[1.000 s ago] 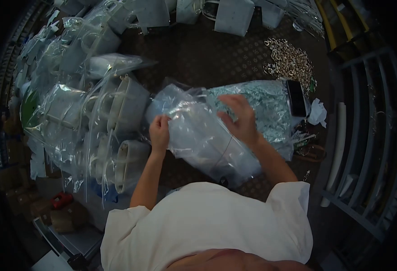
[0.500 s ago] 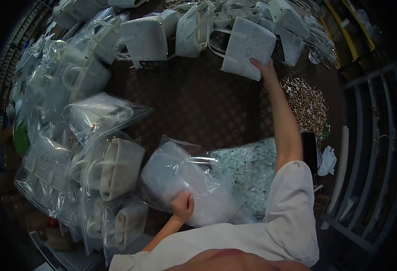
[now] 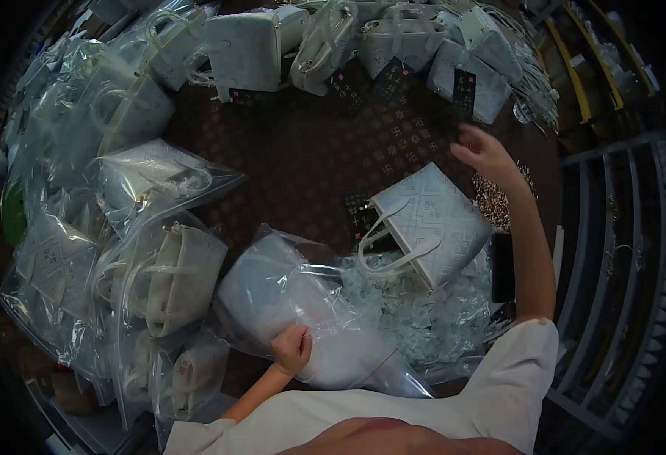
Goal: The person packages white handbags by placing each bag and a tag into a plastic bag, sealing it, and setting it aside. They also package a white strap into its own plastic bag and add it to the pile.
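Two bare hands are at work over a dark patterned bench (image 3: 287, 167). The left hand (image 3: 293, 350), low in the frame and left of centre, is curled into a fist against a clear plastic bag (image 3: 340, 353) with whitish contents; whether it pinches the film, I cannot tell. The right hand (image 3: 488, 155), upper right and slightly blurred, has its fingers bent and somewhat apart from the thumb, with nothing visible between them.

Below that hand, right of centre, a pale handbag (image 3: 446, 216) with an embossed pattern lies tilted, its two handles towards the lower left. It rests partly on crumpled, green-tinted clear plastic (image 3: 431, 334). A black tag (image 3: 355, 216) shows at the handbag's left edge, and a dark phone (image 3: 503, 265) is just beside it on the right. A heap of gold-coloured metal pieces (image 3: 492, 205) is partly hidden by the right forearm.

Across the top of the frame stands a row of similar handbags (image 3: 242, 49), several with black tags. More, wrapped in clear plastic, crowd the left side (image 3: 189, 273). White straps (image 3: 541, 87) bunch at upper right, beside a metal rack (image 3: 609, 250).
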`<state>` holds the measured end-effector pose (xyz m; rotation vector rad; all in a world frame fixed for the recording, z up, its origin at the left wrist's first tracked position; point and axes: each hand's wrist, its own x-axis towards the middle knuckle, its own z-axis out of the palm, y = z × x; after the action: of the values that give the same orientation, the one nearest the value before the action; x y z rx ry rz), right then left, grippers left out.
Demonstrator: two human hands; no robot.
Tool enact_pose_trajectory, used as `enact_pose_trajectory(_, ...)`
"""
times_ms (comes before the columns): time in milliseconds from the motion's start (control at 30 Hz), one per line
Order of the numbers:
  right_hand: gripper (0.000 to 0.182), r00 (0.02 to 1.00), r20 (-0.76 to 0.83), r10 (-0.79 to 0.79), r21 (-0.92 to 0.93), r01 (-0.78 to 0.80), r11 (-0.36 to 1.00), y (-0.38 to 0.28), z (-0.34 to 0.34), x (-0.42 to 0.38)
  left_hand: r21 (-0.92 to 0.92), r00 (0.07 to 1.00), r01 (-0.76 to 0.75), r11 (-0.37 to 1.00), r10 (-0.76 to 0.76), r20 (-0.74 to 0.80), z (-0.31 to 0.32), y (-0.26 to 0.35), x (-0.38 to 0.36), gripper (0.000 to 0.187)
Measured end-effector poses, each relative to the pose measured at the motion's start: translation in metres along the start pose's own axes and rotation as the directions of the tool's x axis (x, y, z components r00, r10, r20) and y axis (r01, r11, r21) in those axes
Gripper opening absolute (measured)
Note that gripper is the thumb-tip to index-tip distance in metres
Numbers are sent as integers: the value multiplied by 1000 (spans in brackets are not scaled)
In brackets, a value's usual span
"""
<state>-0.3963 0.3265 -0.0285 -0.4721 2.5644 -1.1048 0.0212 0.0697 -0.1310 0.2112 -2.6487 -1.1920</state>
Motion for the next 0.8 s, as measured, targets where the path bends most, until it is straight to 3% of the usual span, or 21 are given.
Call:
enact_pose_trajectory(67, 78, 955, -144, -259, -255, 217, 942, -59, 19, 52, 3, 1000, -3, 1000, 3, -9, 0, 2, 1, 6)
enact_pose_trajectory(100, 75, 839, -226, -495, -434, 368, 822, -65, 32, 88, 5, 1000, 5, 1000, -5, -5, 0, 3, 0, 6)
enact_pose_trajectory(167, 58, 635, -256, -729, -850, 212, 483, -95, 43, 150, 14, 1000, 1, 1000, 0, -5, 1, 0, 3, 6)
enact_pose_trajectory(233, 49, 231, -77, -970, -997, 8, 81, -113, 30, 216, -7, 1000, -9, 1000, 9, -7, 2, -2, 1, 7)
enact_pose_trajectory(267, 49, 231, -82, -969, -996, 13, 87, -111, 35, 226, 0, 1000, -4, 1000, 4, -6, 3, -6, -3, 7)
enact_pose_trajectory(433, 45, 677, -158, -719, -965, 49, 258, -74, 54, 251, -46, 997, 18, 999, -15, 73, 3, -5, -4, 13)
enact_pose_trajectory(533, 43, 862, -149, -484, -954, 3, 299, -63, 29, 244, -30, 992, 31, 999, -27, 123, 3, -5, -5, 13)
enact_pose_trajectory(567, 43, 864, -143, -483, -957, 3, 289, -65, 20, 231, -41, 992, 32, 999, -27, 122, 4, -4, -4, 13)
enact_pose_trajectory(700, 41, 712, -92, -696, -953, 139, 269, -90, -5, 124, -39, 999, -19, 999, 20, 30, 5, -2, -3, 13)
enact_pose_trajectory(800, 49, 673, -92, -734, -914, 236, 330, -116, -19, 18, -27, 999, -31, 999, 31, -21, 7, -2, -2, 12)
